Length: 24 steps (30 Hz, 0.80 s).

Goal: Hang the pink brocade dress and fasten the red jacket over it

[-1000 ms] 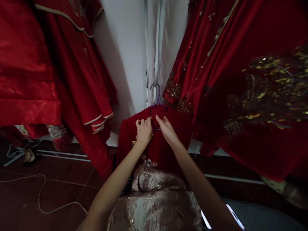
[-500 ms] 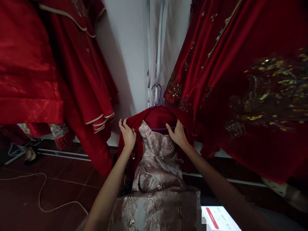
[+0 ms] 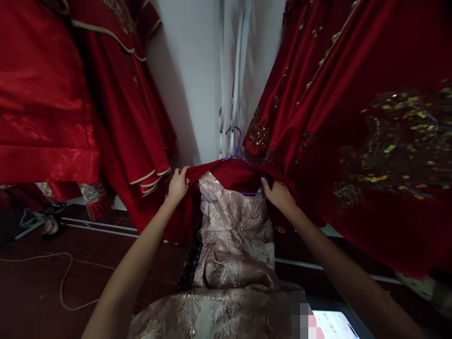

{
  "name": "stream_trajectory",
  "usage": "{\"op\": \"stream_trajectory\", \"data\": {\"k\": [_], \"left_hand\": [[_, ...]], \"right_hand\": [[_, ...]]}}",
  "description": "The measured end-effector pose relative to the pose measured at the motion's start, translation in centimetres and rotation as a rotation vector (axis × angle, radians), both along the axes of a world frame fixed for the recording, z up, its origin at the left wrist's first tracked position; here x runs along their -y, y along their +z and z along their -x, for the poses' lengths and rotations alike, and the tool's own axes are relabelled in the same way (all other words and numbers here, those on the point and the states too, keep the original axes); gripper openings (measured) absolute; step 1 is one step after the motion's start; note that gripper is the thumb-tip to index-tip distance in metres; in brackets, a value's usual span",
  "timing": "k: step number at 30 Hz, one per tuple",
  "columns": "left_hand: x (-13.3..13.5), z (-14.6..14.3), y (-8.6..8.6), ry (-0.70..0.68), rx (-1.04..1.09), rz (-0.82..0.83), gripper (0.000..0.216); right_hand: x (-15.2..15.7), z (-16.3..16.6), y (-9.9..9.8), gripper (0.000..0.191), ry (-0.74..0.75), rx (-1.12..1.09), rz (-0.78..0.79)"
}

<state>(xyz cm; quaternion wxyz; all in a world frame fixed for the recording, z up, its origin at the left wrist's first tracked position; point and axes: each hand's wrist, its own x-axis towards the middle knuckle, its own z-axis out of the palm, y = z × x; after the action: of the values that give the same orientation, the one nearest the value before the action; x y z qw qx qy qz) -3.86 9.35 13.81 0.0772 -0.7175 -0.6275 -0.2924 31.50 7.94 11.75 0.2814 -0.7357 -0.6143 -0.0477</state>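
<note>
A dark red velvet jacket hangs on a purple wire hanger against the white wall. My left hand is closed on the jacket's left front edge, pulled out to the left. My right hand is closed on the right front edge, pulled to the right. Between them the jacket is spread apart, showing a beige-pink brocade dress with gold pattern that runs down toward me.
Red satin garments hang at the left, and red garments with gold embroidery hang close on the right. A white cable lies on the dark red tile floor. A lit phone screen shows at the bottom right.
My hands were together at the jacket's closed front. They have moved apart, drawing the two front edges wide and uncovering the brocade dress underneath.
</note>
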Motion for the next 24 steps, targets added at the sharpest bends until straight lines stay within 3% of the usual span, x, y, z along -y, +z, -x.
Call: {"op": "stream_trajectory", "data": {"k": [5, 12, 16, 19, 24], "left_hand": [[-0.3, 0.7, 0.3, -0.029, -0.092, 0.020, 0.058], [-0.4, 0.7, 0.1, -0.061, -0.009, 0.058, 0.054], [-1.3, 1.9, 1.7, -0.278, 0.186, 0.274, 0.027], [-1.7, 2.9, 2.7, -0.302, 0.353, 0.404, 0.009], [-1.3, 3.6, 2.9, -0.205, 0.551, 0.386, 0.011]], "right_hand": [[-0.2, -1.8, 0.6, 0.060, 0.094, 0.031, 0.107], [-0.4, -3.8, 1.6, 0.044, 0.293, -0.039, 0.034], [-0.4, -4.2, 2.2, 0.046, 0.327, -0.062, 0.066], [-0.4, -4.5, 2.6, 0.049, 0.314, -0.083, 0.075], [0.3, -5.3, 3.4, 0.050, 0.545, -0.478, 0.256]]}}
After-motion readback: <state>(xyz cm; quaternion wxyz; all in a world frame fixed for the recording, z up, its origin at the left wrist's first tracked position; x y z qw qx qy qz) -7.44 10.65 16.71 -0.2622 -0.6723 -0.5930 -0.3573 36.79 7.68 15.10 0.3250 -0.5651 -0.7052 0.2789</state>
